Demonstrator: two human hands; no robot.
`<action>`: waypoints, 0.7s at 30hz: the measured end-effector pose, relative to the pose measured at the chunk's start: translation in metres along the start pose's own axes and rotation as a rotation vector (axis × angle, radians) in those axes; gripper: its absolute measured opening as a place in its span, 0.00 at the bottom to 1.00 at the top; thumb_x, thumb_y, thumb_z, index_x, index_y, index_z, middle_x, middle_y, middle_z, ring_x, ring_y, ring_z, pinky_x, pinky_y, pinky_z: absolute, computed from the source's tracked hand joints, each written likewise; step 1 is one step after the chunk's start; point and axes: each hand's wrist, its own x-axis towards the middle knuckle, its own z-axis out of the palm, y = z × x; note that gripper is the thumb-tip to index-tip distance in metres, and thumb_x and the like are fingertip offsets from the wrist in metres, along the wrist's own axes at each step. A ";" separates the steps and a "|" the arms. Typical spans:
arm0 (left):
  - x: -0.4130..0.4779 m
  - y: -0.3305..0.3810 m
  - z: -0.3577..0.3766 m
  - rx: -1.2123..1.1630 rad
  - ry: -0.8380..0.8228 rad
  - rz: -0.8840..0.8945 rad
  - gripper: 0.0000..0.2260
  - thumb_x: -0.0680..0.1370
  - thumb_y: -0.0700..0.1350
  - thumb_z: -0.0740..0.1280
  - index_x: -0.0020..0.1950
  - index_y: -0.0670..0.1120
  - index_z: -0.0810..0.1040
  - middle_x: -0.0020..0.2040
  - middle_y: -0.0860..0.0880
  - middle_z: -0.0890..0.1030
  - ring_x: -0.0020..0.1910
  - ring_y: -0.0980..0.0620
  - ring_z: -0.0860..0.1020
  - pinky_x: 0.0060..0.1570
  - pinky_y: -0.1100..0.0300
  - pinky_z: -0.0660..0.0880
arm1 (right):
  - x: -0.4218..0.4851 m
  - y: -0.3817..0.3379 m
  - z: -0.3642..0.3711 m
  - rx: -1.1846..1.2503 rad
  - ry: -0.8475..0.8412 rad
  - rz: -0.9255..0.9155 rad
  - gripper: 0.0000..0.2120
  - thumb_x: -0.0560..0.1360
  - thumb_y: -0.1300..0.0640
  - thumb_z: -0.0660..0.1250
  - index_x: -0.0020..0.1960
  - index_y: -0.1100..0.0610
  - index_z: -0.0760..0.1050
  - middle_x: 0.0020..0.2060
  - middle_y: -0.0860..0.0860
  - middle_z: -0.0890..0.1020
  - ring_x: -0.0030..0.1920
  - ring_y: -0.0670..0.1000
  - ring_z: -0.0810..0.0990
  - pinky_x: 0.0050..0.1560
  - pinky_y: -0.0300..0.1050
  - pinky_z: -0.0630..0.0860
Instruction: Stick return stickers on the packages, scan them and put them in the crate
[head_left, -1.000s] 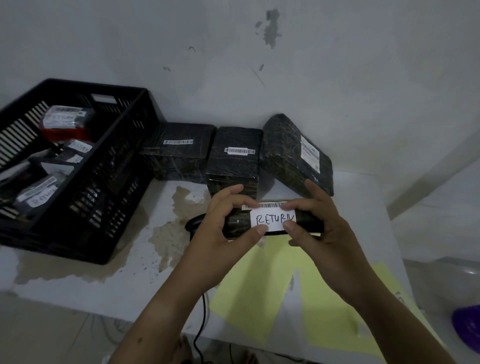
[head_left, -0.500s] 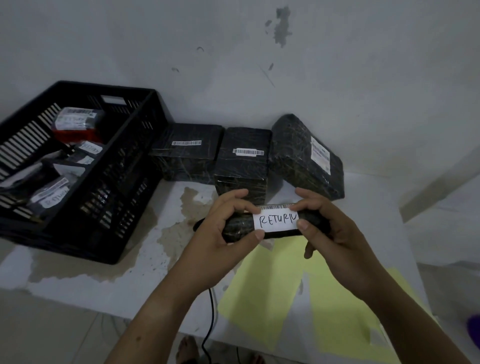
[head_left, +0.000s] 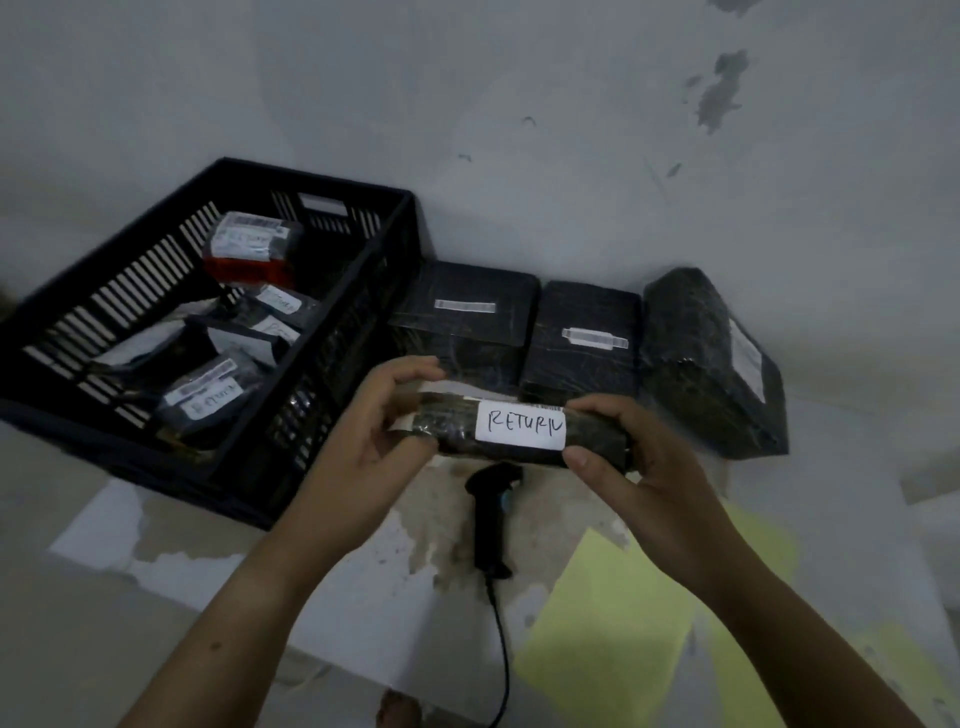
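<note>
A small black wrapped package is held in the air above the table by both hands. A white sticker reading RETURN is stuck on its front. My left hand grips its left end; my right hand grips its right end, thumb just under the sticker. The black crate stands at the left, with several labelled packages inside. A black handheld scanner lies on the table below the package, its cable running off the front edge.
Three black wrapped packages stand against the wall behind my hands, the right one leaning. Yellow backing sheets lie at the front right of the stained white table. The wall is close behind.
Both hands have lifted the stickered package up and a little leftward, toward the crate, uncovering the scanner beneath. The view has shifted, so the crate sits nearer the middle.
</note>
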 end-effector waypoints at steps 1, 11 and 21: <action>0.002 -0.004 -0.022 0.051 0.024 0.006 0.20 0.76 0.39 0.64 0.67 0.51 0.74 0.66 0.59 0.76 0.65 0.56 0.77 0.56 0.62 0.77 | 0.010 -0.004 0.010 0.022 0.002 0.007 0.12 0.75 0.50 0.68 0.58 0.40 0.74 0.51 0.32 0.79 0.52 0.37 0.78 0.45 0.29 0.73; 0.008 -0.106 -0.265 1.050 0.240 -0.079 0.26 0.79 0.61 0.59 0.62 0.42 0.81 0.63 0.44 0.79 0.61 0.42 0.78 0.60 0.45 0.76 | 0.117 -0.041 0.119 0.154 -0.044 0.099 0.10 0.79 0.51 0.64 0.60 0.43 0.72 0.54 0.40 0.77 0.48 0.37 0.77 0.44 0.36 0.78; 0.004 -0.124 -0.299 1.238 0.218 -0.184 0.23 0.80 0.61 0.54 0.62 0.52 0.82 0.68 0.51 0.80 0.68 0.48 0.76 0.62 0.48 0.69 | 0.260 -0.086 0.212 -0.318 -0.416 -0.267 0.20 0.73 0.54 0.75 0.63 0.49 0.77 0.55 0.43 0.81 0.54 0.41 0.78 0.54 0.36 0.74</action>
